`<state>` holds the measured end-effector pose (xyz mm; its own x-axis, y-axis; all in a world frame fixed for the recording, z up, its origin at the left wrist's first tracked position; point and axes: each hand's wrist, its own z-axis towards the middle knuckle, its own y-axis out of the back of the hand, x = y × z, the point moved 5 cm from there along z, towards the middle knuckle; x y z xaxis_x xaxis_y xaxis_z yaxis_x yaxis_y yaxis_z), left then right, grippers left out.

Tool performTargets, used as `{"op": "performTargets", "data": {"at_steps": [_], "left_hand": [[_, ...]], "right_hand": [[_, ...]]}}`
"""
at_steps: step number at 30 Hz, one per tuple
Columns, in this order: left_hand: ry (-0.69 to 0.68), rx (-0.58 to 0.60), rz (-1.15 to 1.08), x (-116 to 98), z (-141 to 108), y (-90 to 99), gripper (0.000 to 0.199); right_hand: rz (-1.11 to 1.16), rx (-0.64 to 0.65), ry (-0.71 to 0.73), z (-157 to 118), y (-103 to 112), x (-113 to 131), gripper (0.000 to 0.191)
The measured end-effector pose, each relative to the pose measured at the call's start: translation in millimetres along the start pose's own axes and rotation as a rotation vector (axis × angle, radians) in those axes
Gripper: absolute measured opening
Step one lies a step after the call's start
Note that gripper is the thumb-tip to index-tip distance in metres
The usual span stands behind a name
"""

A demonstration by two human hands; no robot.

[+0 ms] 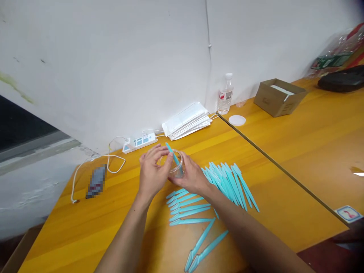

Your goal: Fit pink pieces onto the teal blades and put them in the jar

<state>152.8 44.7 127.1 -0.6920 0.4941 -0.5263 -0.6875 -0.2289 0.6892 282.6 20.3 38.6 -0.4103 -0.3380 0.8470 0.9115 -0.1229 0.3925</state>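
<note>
A clear plastic jar [178, 173] is held over the table with my right hand [191, 172] wrapped round its side. One turquoise eyebrow razor [174, 154] leans in the jar, its upper end sticking out above the rim. My left hand [156, 167] is at the jar's left side, thumb and fingertips closed about the razor at the rim; part of the grip is hidden. Under and beside my right forearm lies a dense pile of turquoise eyebrow razors [227, 182]. Several more razors [190, 209] lie in a loose row, and two razors [209, 248] are nearest to me.
Along the wall are a white power strip [139, 143] with cables, a stack of white packets [186, 121] and a water bottle [225, 96]. A round white lid [237, 120] lies near a cardboard box [277, 100]. A blurred-out object [96, 181] is at left. A seam crosses the table.
</note>
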Motion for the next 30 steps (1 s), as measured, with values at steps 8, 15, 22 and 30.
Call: {"op": "performTargets", "data": {"at_steps": [8, 15, 22, 30], "left_hand": [[-0.011, -0.102, -0.047, 3.6, -58.1, 17.7, 0.014], [0.118, 0.518, 0.248, 35.4, -117.8, -50.8, 0.029], [0.101, 0.639, 0.297, 30.8, -99.5, -66.1, 0.023], [0.195, 0.234, -0.17, 33.6, -84.5, 38.7, 0.016]], "right_hand": [[-0.06, 0.016, -0.015, 0.2, -1.3, -5.6, 0.084], [-0.105, -0.058, -0.015, 3.0, 3.8, -15.9, 0.089], [-0.101, -0.057, -0.018, 4.5, 8.7, -14.4, 0.087], [-0.089, -0.073, -0.034, 6.3, 11.8, -19.0, 0.086]]}}
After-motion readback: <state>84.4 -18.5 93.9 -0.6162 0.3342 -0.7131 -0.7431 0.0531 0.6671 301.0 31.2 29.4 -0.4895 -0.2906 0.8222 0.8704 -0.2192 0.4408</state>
